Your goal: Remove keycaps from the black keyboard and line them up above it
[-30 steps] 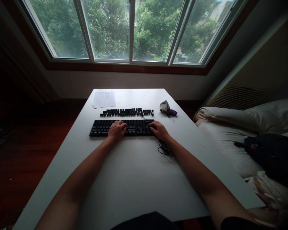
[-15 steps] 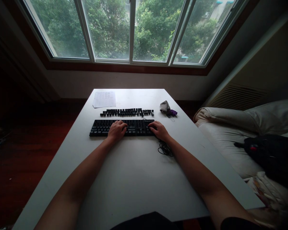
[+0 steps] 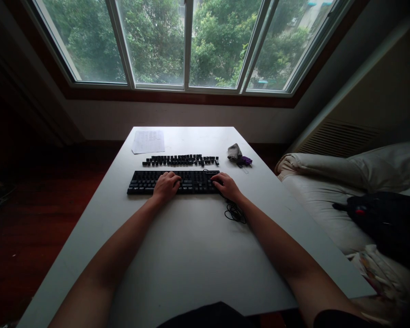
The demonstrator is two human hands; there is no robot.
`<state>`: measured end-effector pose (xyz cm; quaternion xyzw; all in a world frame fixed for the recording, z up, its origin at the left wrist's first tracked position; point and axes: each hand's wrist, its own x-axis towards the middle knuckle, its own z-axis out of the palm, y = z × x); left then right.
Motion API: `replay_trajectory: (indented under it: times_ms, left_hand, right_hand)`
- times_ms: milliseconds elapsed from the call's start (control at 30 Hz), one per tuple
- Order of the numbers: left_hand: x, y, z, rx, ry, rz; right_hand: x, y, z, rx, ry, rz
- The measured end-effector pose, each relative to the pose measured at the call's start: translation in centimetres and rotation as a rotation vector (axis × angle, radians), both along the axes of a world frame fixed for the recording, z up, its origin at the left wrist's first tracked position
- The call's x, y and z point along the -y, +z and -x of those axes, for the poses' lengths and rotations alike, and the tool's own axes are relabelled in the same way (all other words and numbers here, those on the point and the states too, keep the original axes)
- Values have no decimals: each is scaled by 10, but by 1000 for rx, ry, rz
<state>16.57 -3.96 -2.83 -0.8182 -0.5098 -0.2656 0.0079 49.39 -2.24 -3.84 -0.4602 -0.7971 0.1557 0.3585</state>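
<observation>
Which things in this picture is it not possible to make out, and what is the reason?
All in the head view:
Keys of the keyboard beneath the left hand: covered by it.
Keyboard's right end: partly covered by the right hand.
Markings on the black keycaps: too small, dark.
Writing on the paper: too small.
Dark item: cut off by the right edge.

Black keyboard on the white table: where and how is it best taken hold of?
Probably by the short ends of the keyboard, coming from left and right: it lies flat, long and narrow, and small black pieces lie beyond its far edge.
</observation>
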Motion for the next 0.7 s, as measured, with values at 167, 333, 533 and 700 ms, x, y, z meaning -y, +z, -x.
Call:
replay_trajectory:
  times_ms: [167, 333, 533, 700]
  left_hand:
    - [1, 1, 0, 4, 3, 0]
    - [1, 1, 0, 10, 3, 10]
    - [1, 1, 0, 5, 0, 14]
    - [2, 3, 0, 1, -4, 14]
  right_hand:
    - [1, 1, 0, -4, 4, -2]
    - [1, 3, 0, -4, 7, 4]
    - [2, 2, 0, -1, 1, 4]
    - [3, 4, 1, 6, 0, 5]
